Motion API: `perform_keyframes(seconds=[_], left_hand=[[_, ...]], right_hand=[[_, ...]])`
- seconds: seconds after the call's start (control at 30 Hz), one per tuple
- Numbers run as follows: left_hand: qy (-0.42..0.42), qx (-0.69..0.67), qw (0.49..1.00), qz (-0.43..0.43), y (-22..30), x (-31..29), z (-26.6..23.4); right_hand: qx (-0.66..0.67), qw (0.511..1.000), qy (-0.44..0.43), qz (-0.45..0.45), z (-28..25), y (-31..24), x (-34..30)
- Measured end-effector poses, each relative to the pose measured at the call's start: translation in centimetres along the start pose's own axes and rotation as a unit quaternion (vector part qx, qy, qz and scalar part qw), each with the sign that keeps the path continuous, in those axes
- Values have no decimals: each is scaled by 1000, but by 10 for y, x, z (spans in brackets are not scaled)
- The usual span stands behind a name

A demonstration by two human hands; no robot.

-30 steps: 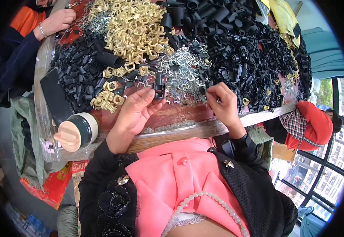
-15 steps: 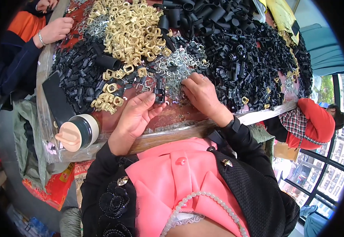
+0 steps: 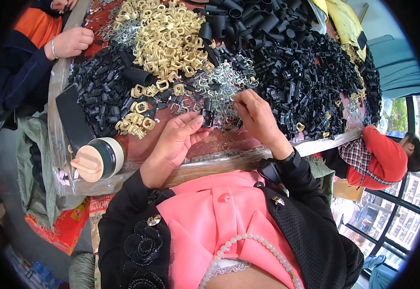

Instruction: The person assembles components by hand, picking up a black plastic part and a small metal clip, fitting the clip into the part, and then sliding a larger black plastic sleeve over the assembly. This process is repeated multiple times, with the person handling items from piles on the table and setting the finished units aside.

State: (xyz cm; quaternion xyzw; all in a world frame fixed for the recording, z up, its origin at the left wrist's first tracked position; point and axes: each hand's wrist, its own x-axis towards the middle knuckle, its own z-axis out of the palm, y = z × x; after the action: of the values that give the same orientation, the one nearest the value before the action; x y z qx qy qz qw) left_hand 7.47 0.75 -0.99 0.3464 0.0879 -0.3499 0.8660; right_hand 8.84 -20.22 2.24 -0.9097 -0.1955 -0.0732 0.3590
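My left hand [image 3: 178, 139] is closed on a small black plastic part [image 3: 207, 117], pinched between thumb and fingers over the near side of the table. Just right of it, my right hand [image 3: 258, 120] is closed, thumb against bent fingers, at the near right edge of a heap of bent silver metal clips [image 3: 219, 79]. Whatever its fingertips grip, if anything, is hidden. A few loose clips [image 3: 180, 104] lie left of the black part.
Beyond are heaps of cream-gold rings [image 3: 166, 43], black tubes [image 3: 265, 21] and black plastic parts [image 3: 287, 82]. A dark phone-like slab [image 3: 73, 118] and a lidded cup [image 3: 113, 153] stand at left. Another person's hand [image 3: 75, 42] rests at the table's left edge; a person in red [image 3: 383, 156] is at right.
My right hand has shifted slightly right over the clips, its fingers drawn closer together. My left hand, still pinching the black part, has moved a little right. The whole view has shifted slightly.
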Motion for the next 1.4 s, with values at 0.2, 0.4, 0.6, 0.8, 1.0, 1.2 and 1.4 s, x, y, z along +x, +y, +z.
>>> perform_keyframes(seconds=[0.2,0.4,0.6,0.8,1.0,1.2,1.4], left_hand=[[-26,-19,999,9,1,4,0],[-100,-57,993,36,2,5,5],[-100,-60,992,48,-1,3,9],[-74,-60,994,47,-2,4,9],[-79,-27,994,64,-5,5,5],[-72,-78,991,80,2,5,10],[-71,-73,991,89,2,3,9]], right_hand=[[265,951,-53,148,-3,3,-6],[600,733,-103,303,5,-13,-8],[547,777,-139,279,10,-12,-14],[377,885,-132,238,14,-15,-16],[317,907,-107,257,14,-16,-11],[411,855,-128,289,11,-20,-12],[435,845,-99,295,10,-19,-15]])
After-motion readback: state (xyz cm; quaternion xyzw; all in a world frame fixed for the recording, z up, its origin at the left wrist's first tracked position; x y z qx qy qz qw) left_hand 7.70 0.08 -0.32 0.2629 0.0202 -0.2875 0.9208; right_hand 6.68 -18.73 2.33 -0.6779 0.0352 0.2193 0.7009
